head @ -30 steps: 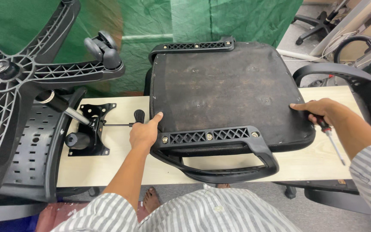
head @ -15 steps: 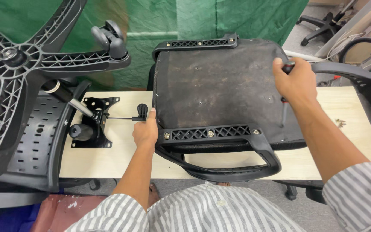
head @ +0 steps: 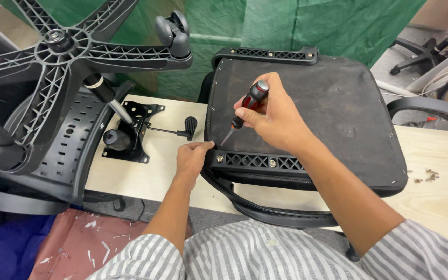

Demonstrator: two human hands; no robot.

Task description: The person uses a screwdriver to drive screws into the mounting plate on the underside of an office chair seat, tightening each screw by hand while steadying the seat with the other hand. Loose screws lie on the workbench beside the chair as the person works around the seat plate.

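Wooden table [head: 146, 181] — upturned chair seat [head: 327, 114] under both hands; right hand [head: 276, 116] grips screwdriver [head: 249, 106].

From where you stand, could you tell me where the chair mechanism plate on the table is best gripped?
I would probably take the mechanism plate by its thin lever rod, coming from above on the right. The rod sticks out sideways over bare table, ending in a knob, whereas the chair base crowds the plate's left side.
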